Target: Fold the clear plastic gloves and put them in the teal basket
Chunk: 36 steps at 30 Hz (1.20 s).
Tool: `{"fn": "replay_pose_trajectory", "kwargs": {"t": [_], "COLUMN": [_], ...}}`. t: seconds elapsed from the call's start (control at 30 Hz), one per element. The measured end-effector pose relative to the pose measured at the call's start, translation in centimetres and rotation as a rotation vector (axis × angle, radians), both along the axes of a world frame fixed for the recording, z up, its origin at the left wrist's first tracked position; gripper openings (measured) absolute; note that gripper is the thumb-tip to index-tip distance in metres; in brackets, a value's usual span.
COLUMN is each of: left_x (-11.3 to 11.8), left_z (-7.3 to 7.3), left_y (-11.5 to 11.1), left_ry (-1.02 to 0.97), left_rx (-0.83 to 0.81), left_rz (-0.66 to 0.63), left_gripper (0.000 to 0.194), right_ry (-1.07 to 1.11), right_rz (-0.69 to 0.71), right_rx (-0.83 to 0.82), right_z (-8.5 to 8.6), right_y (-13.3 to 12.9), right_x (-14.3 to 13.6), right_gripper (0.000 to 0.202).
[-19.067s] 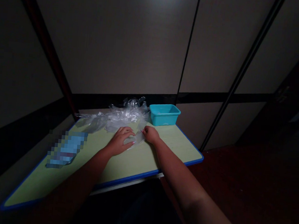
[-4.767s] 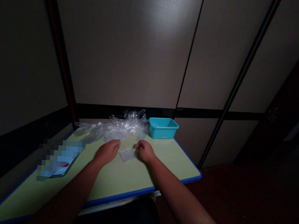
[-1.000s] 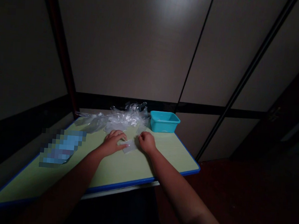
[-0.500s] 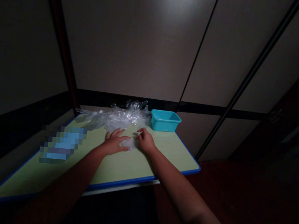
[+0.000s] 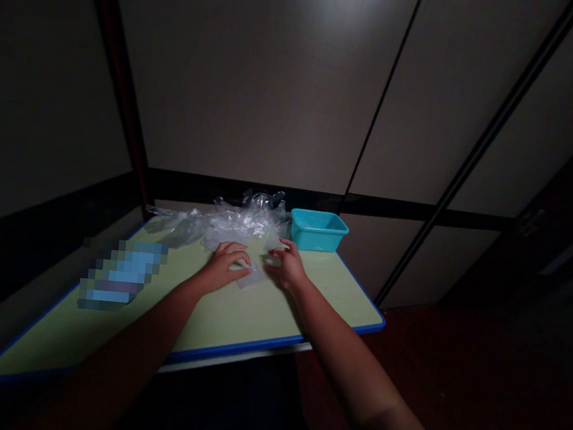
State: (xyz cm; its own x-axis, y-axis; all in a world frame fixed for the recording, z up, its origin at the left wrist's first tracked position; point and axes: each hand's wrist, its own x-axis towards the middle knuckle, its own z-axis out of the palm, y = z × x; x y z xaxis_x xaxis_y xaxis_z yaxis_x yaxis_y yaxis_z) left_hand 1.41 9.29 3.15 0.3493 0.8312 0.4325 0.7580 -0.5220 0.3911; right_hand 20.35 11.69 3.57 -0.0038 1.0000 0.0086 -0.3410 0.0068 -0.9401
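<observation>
In dim light, on a pale yellow-green table [image 5: 334,293] with a blue rim, a small translucent plastic packet [image 5: 250,281], flat between two bare hands. Nearer to the packet, the left hand [image 5: 224,266], reaching in from the left with thumb and forefinger arched into a loose C, thumb tip at the packet's far-left part and seemingly in contact; whether pinching or merely resting, impossible to tell. On the other side, the right hand [image 5: 285,263], with fingers parted and pointing left, nothing visible in their grasp, apparently just clear of the packet. From the left thumb, a position to the right and toward the near side; from the right fingertips, a position to the left and also nearer. Long axis hard to judge with the thumb over one part, though perhaps more left to right than near to far. At the far side, a crumpled heap of clear plastic [image 5: 235,224], beyond the left hand; to its right, a teal bin [image 5: 317,238], near the right hand on its far side. Well apart at the left, a blue item [image 5: 126,271], too pixelated to identify. Behind, tall brownish panels [image 5: 257,92].
</observation>
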Motion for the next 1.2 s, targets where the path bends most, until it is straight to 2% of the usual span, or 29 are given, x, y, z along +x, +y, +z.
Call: {"fn": "replay_pose_trajectory", "kwargs": {"t": [0.07,0.13,0.2,0.3,0.4,0.53,0.7,0.87,1.2], "left_x": [0.1,0.2,0.3,0.4,0.2,-0.3,-0.6,-0.5,0.0], "left_z": [0.2,0.4,0.6,1.1,1.8,2.2,1.8,1.6,2.3], "left_y": [0.1,0.1,0.0,-0.3,-0.6,-0.6,-0.1,-0.1,-0.6], "left_ry": [-0.079,-0.171,-0.328,-0.678,-0.901,-0.918,-0.892,-0.952,-0.969], "left_rx": [-0.009,-0.1,-0.249,-0.478,-0.699,-0.908,-1.04,-1.089,-1.094], "left_rz": [-0.041,-0.095,-0.115,-0.089,-0.157,-0.151,-0.077,-0.046,-0.019], "left_gripper": [0.019,0.031,0.044,0.06,0.074,0.086,0.085,0.081,0.075], "right_ry": [0.074,0.15,0.209,0.258,0.289,0.316,0.318,0.32,0.282], "right_rz": [0.012,0.034,0.052,0.078,0.12,0.175,0.223,0.258,0.315], "right_rx": [-0.063,-0.105,-0.142,-0.186,-0.211,-0.203,-0.177,-0.182,-0.25], "right_z": [0.6,1.0,1.3,1.4,1.3,1.3,1.2,1.2,1.3], "right_y": [-0.2,-0.3,-0.4,-0.4,-0.3,-0.3,-0.5,-0.5,-0.3], "right_x": [0.4,0.9,1.2,1.4,1.5,1.6,1.7,1.8,1.6], "right_gripper": [0.041,0.046,0.049,0.047,0.042,0.038,0.033,0.026,0.011]}}
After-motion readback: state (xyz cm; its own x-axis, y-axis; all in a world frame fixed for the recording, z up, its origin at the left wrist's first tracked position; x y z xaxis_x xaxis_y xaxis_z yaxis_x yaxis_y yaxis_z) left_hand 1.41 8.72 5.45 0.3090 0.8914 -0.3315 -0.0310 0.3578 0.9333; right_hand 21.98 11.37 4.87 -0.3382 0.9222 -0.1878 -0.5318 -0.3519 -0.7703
